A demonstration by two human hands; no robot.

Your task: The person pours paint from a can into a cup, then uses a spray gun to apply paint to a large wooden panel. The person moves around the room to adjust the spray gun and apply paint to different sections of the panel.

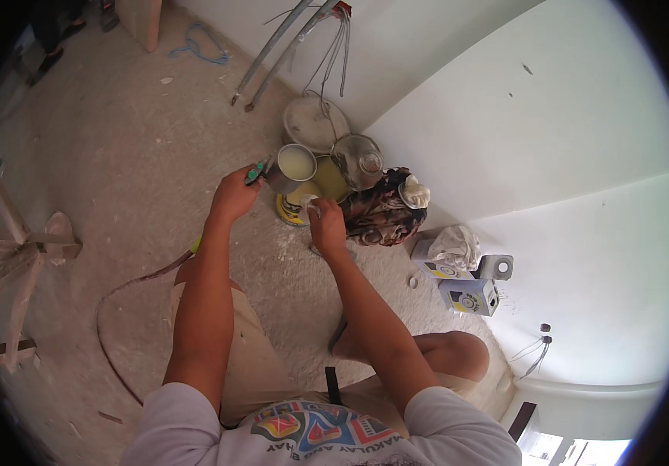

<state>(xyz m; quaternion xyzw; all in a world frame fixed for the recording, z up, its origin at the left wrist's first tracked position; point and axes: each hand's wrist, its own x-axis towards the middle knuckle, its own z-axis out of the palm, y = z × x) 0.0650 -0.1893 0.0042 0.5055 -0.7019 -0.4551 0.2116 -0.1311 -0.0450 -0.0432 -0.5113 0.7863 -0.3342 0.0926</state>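
My left hand (233, 193) is closed round what looks like a spray gun with green knobs (254, 172). Its open metal cup (296, 163) is tilted toward me and holds pale, cloudy liquid. Below and to the right, the fingers of my right hand (326, 222) pinch a small whitish piece (306, 205), whose kind I cannot make out. Both hands are over or beside a yellow-rimmed can (283, 211) on the floor. Just beyond my right hand stands an open container of yellowish liquid (332, 180).
A clear jug (359, 161), a dusty round lid (315, 124) and a dark patterned cloth (385, 213) crowd the wall. Metal tins (468, 297) stand right. A hose (100, 326) curves across the floor at left, near a wooden stand (27, 248). Another person's feet (51, 60) show far left.
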